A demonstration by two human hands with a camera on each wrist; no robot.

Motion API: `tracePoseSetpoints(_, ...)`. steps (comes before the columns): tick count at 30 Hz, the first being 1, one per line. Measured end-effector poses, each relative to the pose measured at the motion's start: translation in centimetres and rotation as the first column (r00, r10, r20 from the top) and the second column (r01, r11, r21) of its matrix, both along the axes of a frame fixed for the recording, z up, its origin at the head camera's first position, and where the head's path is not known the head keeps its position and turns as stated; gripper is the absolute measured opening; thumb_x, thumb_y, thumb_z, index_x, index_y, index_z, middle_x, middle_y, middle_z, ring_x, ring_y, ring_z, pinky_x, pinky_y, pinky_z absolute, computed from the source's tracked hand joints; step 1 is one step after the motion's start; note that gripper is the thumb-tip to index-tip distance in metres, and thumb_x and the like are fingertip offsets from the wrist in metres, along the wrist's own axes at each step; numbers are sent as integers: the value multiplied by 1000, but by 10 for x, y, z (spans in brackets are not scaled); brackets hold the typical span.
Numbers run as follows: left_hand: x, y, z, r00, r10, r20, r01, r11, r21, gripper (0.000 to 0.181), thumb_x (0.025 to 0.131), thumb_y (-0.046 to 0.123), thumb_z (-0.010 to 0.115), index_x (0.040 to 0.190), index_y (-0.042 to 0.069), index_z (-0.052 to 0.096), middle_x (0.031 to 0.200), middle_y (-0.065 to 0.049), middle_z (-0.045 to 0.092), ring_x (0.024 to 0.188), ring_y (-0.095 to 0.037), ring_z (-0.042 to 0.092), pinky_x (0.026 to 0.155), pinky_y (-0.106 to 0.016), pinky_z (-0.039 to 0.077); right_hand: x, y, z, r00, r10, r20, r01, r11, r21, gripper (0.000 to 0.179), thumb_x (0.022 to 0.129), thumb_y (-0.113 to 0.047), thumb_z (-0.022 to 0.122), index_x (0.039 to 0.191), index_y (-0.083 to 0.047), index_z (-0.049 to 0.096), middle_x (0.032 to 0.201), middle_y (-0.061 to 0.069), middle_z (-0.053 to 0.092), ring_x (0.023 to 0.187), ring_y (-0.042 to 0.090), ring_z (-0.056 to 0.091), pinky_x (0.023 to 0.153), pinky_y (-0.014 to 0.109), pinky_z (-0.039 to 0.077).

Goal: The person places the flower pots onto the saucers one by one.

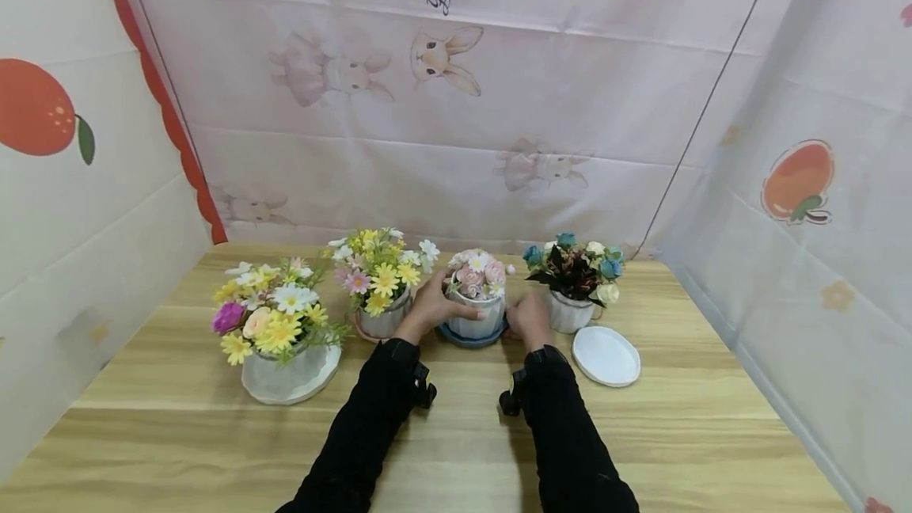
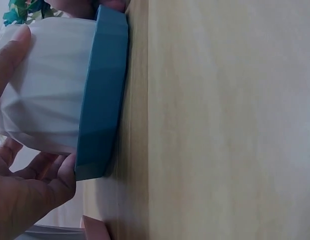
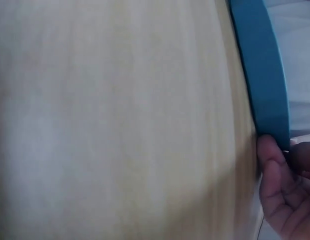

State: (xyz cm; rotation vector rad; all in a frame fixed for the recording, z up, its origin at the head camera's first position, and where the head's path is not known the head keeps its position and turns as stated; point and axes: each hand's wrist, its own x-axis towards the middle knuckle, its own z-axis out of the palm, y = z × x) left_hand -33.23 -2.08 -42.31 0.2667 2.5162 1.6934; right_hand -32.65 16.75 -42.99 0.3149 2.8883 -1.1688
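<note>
A white ribbed flowerpot [image 1: 479,318] with pink and white flowers [image 1: 479,271] stands upright on a blue saucer [image 1: 470,341] near the middle of the table. My left hand [image 1: 433,309] grips the pot from its left side. In the left wrist view the thumb lies along the wall of the pot [image 2: 52,90], and the other fingers curl round its far side near the saucer [image 2: 102,95]. On the right, my right hand [image 1: 530,318] pinches the saucer's edge, as the right wrist view shows with the fingertips at the blue rim [image 3: 267,75].
Left of the pot is a potted yellow daisy bunch [image 1: 385,279] on a pinkish saucer. Farther left, mixed flowers [image 1: 278,311] stand on a white saucer [image 1: 313,374]. A pot with blue and cream flowers [image 1: 570,313] is at right, behind a bare white saucer [image 1: 607,356].
</note>
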Motion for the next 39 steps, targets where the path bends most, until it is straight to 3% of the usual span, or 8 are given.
tracePoseSetpoints(5, 1, 1, -3, 1000, -15, -12, 16, 1000, 5, 100, 61, 33, 88, 143, 26, 33, 137, -10, 42, 115, -28, 47, 87, -40, 45, 3, 0, -1, 1000, 3, 9, -3, 1000, 7, 42, 95, -16, 52, 55, -5, 55, 53, 9, 58, 50, 21, 58, 49, 28, 43)
tracePoseSetpoints(10, 0, 1, -1, 999, -22, -27, 22, 1000, -23, 102, 61, 34, 88, 145, 24, 31, 139, -11, 41, 118, -29, 46, 90, -42, 44, 4, -2, 1, 1000, 18, 12, -19, 1000, 24, 37, 94, -13, 50, 62, 0, 64, 55, 10, 61, 48, 19, 57, 46, 26, 41)
tracePoseSetpoints(14, 0, 3, 1, 998, -47, -45, 45, 998, -49, 102, 63, 31, 87, 145, 19, 30, 139, -11, 40, 121, -29, 43, 95, -42, 40, 8, 0, 0, 999, 43, -7, -42, 999, 9, 34, 87, -3, 49, 55, -2, 59, 52, 8, 60, 44, 16, 55, 43, 24, 38)
tracePoseSetpoints(20, 3, 5, 8, 992, -84, -89, 70, 986, -149, 101, 66, 30, 85, 146, 9, 27, 139, -14, 40, 124, -31, 40, 99, -44, 36, 14, 4, 2, 983, 175, 53, -177, 984, 31, 18, 81, -3, 56, 63, -2, 58, 54, 4, 50, 49, 17, 45, 46, 27, 34)
tracePoseSetpoints(22, 5, 4, 10, 991, -87, -99, 63, 971, -229, 104, 67, 33, 84, 147, 5, 23, 141, -18, 36, 126, -33, 37, 99, -45, 35, 17, 5, 4, 973, 221, 65, -226, 971, 74, 12, 82, -7, 59, 79, 4, 63, 67, 8, 56, 60, 21, 50, 54, 30, 41)
tracePoseSetpoints(26, 9, -3, 15, 988, -103, -119, 56, 936, -349, 109, 68, 37, 83, 148, 3, 18, 143, -23, 30, 129, -36, 30, 101, -48, 32, 24, 5, 10, 961, 274, 34, -276, 952, 132, 31, 83, -11, 63, 106, 11, 60, 100, 19, 61, 91, 30, 57, 79, 39, 48)
tracePoseSetpoints(33, 23, -17, 25, 967, -173, -189, 83, 909, -407, 100, 71, 32, 82, 149, 17, 22, 143, -24, 29, 125, -41, 34, 96, -57, 34, 37, 1, 18, 941, 336, 26, -334, 920, 206, 31, 84, -12, 66, 107, 9, 62, 105, 20, 61, 98, 33, 56, 84, 43, 46)
tracePoseSetpoints(39, 38, -26, 24, 951, -235, -203, 84, 824, -560, 89, 75, 33, 79, 145, 7, 29, 137, -23, 36, 118, -36, 43, 94, -48, 41, 46, 1, 23, 883, 467, 44, -455, 830, 322, 27, 82, -9, 67, 105, 5, 64, 104, 18, 63, 97, 33, 57, 84, 43, 46)
